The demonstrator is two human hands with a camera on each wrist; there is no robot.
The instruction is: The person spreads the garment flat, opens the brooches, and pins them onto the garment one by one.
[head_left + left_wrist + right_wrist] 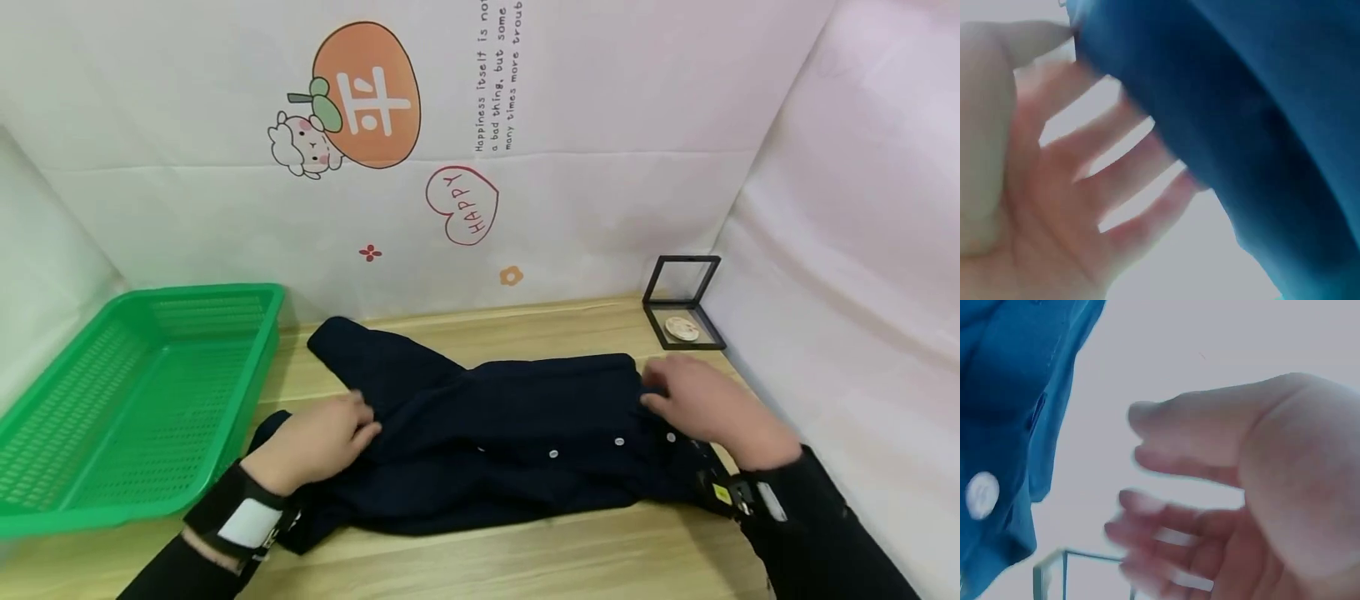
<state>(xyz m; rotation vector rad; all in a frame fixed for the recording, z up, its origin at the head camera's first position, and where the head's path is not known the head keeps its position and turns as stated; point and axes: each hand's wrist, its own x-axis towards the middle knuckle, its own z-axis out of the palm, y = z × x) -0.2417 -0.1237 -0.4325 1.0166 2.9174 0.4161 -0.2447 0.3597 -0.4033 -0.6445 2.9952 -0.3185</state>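
A dark navy shirt (547, 404) with a row of white buttons lies lengthwise on the table, one sleeve (352, 346) pointing to the back left. Over its left part is my left hand (318, 442). In the left wrist view that hand (1079, 150) has long, spread fingers whose tips go out of sight at the cloth's edge, with the thumb tip also at that edge. My right hand (701, 408) is above the shirt's right end. Seen from the right wrist, its fingers (1179, 522) are loosely bent with nothing between them, apart from a shirt edge with a button (982, 495).
A green plastic basket (255, 392) stands on the left, close to my left forearm. At the back right corner is an open black-framed case (718, 343) holding a round pale disc (682, 328). White printed cloth (600, 208) hangs behind the wooden table (480, 567).
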